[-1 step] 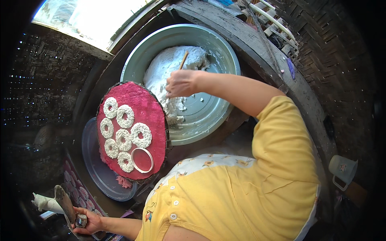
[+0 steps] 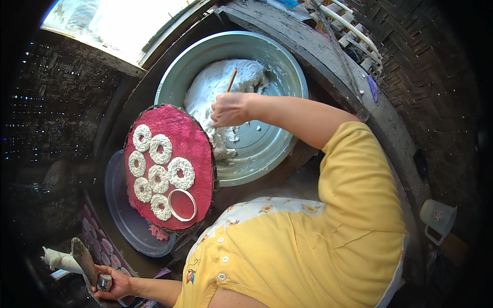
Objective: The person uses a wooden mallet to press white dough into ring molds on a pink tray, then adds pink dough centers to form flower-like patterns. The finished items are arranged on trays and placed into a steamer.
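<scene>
The right hand [image 2: 229,109] is closed in a fist round the stick [image 2: 232,79], pinching it hard enough to hide the lower part. The stick's free end points up and a little right, its long axis steep, over the dough [image 2: 210,84] in the basin [image 2: 246,43]. Whether its hidden end touches the dough, I cannot tell. The wrist is bent little, back of the hand upward; the forearm runs in from the right, nearly level and dipping toward the elbow, where the yellow sleeve [image 2: 359,169] begins.

The left hand [image 2: 115,284], low at the left, has its fingers and thumb curled round a silvery tube [image 2: 104,282]. Against that hand stands a curved slat [image 2: 83,258], its long axis slanting from upper left to lower right. Beyond it a white roll [image 2: 61,260] points left and slightly up (its far end is ragged). The left forearm lies almost flat, coming from the right.

Between the hands, the pink board [image 2: 172,119] overlaps the basin's left side and the tub [image 2: 115,215]. Seven pale rings [image 2: 181,173] lie on it, with a thin hoop [image 2: 195,208] near its lower edge. Pink scraps [image 2: 158,232] show below the board.
</scene>
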Demonstrator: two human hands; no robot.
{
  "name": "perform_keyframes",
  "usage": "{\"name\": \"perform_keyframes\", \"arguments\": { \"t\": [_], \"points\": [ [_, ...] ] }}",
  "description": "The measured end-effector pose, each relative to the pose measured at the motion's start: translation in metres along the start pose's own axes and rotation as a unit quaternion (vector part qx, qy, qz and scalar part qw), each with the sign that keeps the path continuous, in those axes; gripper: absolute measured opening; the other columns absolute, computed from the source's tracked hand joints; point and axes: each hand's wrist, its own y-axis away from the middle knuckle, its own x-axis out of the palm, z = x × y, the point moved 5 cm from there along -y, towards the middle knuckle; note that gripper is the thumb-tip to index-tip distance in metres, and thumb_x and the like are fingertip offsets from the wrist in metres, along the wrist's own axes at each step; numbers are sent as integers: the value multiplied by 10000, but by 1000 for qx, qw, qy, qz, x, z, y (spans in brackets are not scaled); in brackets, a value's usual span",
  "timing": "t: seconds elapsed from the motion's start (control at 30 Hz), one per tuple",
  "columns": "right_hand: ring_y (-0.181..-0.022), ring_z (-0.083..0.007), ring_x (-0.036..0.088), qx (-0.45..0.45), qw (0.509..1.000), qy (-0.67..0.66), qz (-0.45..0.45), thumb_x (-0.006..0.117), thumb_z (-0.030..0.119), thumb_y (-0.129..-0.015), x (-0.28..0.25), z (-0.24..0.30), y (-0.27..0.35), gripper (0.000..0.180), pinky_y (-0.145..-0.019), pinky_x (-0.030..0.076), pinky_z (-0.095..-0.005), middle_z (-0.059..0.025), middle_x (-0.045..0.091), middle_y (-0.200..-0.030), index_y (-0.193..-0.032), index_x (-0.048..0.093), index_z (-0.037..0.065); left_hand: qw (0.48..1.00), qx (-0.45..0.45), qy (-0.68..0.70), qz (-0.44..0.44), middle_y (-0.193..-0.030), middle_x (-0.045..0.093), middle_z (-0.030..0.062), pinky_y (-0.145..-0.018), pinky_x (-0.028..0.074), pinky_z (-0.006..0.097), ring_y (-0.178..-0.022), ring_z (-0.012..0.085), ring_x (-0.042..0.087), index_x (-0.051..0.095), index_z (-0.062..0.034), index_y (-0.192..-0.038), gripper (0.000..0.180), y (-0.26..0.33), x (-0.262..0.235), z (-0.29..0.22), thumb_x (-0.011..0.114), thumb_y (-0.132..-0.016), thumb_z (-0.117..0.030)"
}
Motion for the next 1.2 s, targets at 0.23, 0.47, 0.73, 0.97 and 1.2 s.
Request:
{"name": "perform_keyframes", "arguments": {
  "t": [0.23, 0.47, 0.73, 0.97, 1.2],
  "points": [
    [-794, -245, 655, 16, 988, -149, 30, 529, 116, -784, 51, 7, -14, 103, -647, 525, -366, -55, 663, -776, -825, 623, 122, 998, -43, 0, 36, -1090, 578, 54, -1005, 365, 496, -1129, 274, 481, 604, -90, -849, 177, 12, -6, 0, 712, -751, -191],
    [-823, -256, 642, -11, 979, -182, 89, 537, 94, -741, 70, 3, 1, 177, -675, 512, -371, -70, 662, -815, -868, 652, 142, 1000, -19, 2, -20, -1033, 625, 72, -1013, 360, 530, -1113, 288, 516, 632, -66, -778, 160, 18, -14, -13, 737, -715, -170],
    [-791, -271, 630, -4, 952, -240, 191, 524, 79, -723, 63, -8, 51, 287, -629, 485, -397, -72, 653, -797, -942, 662, 202, 981, -138, 125, 63, -1081, 601, 92, -1028, 337, 479, -1132, 259, 495, 631, -40, -871, 227, 19, -25, -19, 745, -713, -158],
    [-786, -262, 633, 73, 946, -254, 189, 517, 87, -721, 32, 0, 50, 285, -630, 491, -391, -56, 657, -800, -913, 677, 224, 996, -68, 60, 17, -1205, 521, 128, -1105, 128, 542, -1239, 285, 373, 585, -43, -944, 269, 28, -29, 8, 715, -757, -186],
    [-748, -249, 638, 42, 957, -179, 224, 528, 75, -717, 49, 4, 48, 282, -572, 482, -393, -39, 642, -739, -915, 660, 226, 977, -151, 136, 57, -1217, 485, 108, -1107, 144, 517, -1247, 273, 347, 574, -72, -892, 245, 30, -10, 20, 738, -733, -158]
  ]
}}
